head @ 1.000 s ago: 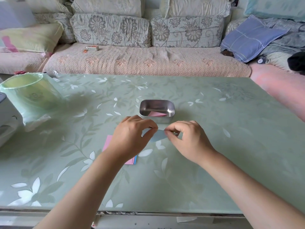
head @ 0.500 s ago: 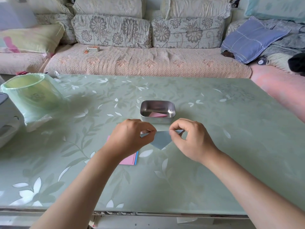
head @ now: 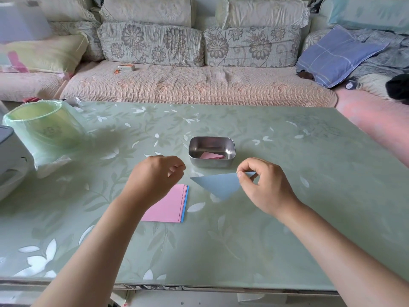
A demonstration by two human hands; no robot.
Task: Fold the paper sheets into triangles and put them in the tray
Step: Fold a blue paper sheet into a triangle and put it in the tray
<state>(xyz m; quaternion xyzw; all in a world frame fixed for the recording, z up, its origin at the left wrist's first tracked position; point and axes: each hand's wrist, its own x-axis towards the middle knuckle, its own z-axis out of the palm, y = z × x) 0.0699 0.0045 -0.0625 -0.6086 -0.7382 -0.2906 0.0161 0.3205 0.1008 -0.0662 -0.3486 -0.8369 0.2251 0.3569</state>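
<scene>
A blue paper triangle (head: pixel 218 185) hangs just above the green table, pinched at its right corner by my right hand (head: pixel 263 185). My left hand (head: pixel 152 178) hovers to the left of it with loosely curled fingers and holds nothing. Under my left wrist lies a stack of pink and blue paper sheets (head: pixel 170 204). A small metal tray (head: pixel 212 142) stands just beyond both hands, with a folded pink triangle (head: pixel 211 155) inside it.
A green-lined bin (head: pixel 42 129) stands at the table's left, next to a white appliance (head: pixel 11 160) at the left edge. A sofa with cushions runs behind the table. The table's near edge (head: pixel 199 286) is close to me.
My left hand has let go of the blue triangle and drawn back to the left. My right hand now holds the triangle alone, a little further right.
</scene>
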